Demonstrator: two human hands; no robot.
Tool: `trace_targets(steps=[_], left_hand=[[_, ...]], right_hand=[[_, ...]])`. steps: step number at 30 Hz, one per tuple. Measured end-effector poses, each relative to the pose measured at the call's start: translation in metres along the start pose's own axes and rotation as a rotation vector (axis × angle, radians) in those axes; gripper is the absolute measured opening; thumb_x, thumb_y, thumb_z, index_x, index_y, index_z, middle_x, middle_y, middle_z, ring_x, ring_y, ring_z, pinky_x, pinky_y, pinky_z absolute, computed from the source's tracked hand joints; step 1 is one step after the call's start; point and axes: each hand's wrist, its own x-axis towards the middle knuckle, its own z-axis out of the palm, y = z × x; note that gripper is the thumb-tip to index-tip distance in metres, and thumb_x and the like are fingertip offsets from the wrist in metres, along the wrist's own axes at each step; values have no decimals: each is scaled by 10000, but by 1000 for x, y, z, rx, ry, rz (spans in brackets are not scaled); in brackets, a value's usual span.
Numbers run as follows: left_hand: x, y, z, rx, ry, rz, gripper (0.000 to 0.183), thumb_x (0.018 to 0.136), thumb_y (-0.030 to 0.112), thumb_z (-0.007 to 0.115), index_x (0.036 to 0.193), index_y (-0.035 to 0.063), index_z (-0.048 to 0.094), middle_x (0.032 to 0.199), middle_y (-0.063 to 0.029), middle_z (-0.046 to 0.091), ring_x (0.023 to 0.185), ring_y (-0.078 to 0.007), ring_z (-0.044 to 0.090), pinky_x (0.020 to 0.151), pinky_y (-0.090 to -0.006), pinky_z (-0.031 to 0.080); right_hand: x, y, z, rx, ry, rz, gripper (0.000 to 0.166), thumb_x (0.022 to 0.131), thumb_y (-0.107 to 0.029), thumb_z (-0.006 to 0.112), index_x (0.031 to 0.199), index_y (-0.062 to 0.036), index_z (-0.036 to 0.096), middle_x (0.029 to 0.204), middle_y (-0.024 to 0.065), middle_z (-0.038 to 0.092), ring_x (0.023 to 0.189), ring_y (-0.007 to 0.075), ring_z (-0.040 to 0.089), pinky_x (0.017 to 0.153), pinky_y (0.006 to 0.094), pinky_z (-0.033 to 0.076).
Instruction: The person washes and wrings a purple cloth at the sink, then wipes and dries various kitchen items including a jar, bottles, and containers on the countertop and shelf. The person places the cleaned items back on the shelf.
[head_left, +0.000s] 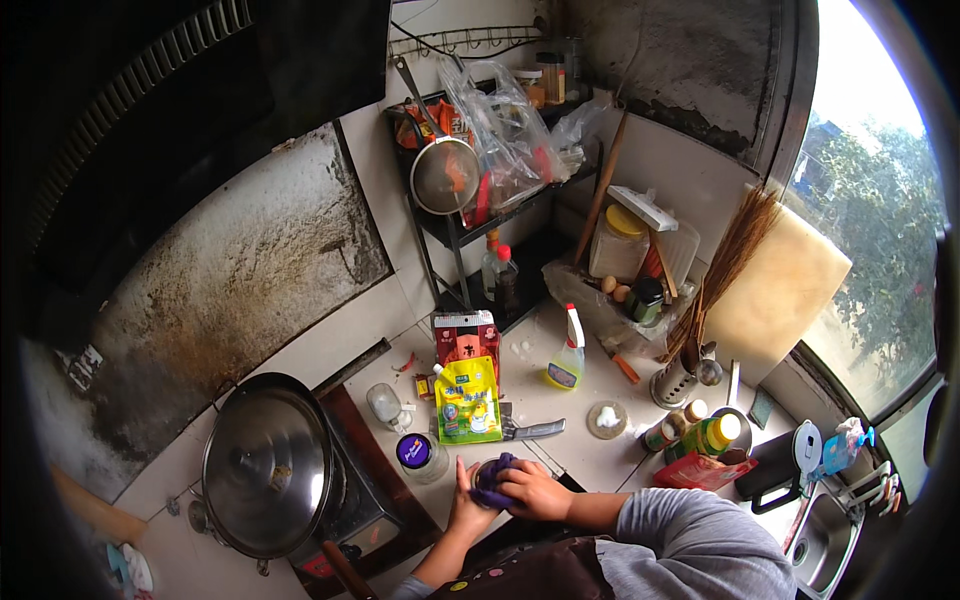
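Observation:
My left hand grips a small round object with a pale rim, probably a jar or its lid, just in front of my apron. A dark purple cloth is bunched over it and hides most of it. Pressing that cloth from the right is my right hand, its fingers curled into the fabric. Close beyond my hands stands a glass jar with a purple lid. A yellow spouted pouch lies on a knife, with only the handle and part of the blade showing.
A wok with a domed metal lid sits on the stove at left. Further back are a spray bottle, a glass bottle and a round lid with white stuff. Sauce bottles, a black pitcher and a sink are at right.

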Motion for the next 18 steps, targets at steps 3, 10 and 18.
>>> trace_targets(steps=[3, 10, 18], left_hand=[[-7, 6, -1, -292, 116, -103, 1177, 584, 190, 833, 1415, 5, 21, 1257, -209, 471, 1160, -361, 470, 992, -413, 370], [7, 56, -44, 165, -223, -237, 1000, 612, 280, 792, 1403, 63, 220, 1226, -191, 422, 1065, -380, 465, 908, -450, 406], [10, 47, -32, 290, 11, -10, 745, 600, 307, 797, 1219, 65, 461, 1195, -147, 427, 1046, -351, 432, 898, -452, 377]], right_hand=[[-25, 27, 3, 195, -10, -108, 493, 642, -44, 685, 1110, -95, 540, 1197, 114, 499, 1162, 346, 410, 999, 457, 326], [-17, 34, 28, 592, 287, 328, 449, 790, -17, 544, 1230, -20, 457, 1224, 177, 493, 1167, 335, 465, 1016, 383, 348], [-5, 80, 76, 625, 177, 297, 423, 809, -32, 541, 1228, -44, 488, 1193, 186, 516, 1140, 341, 480, 997, 380, 363]])
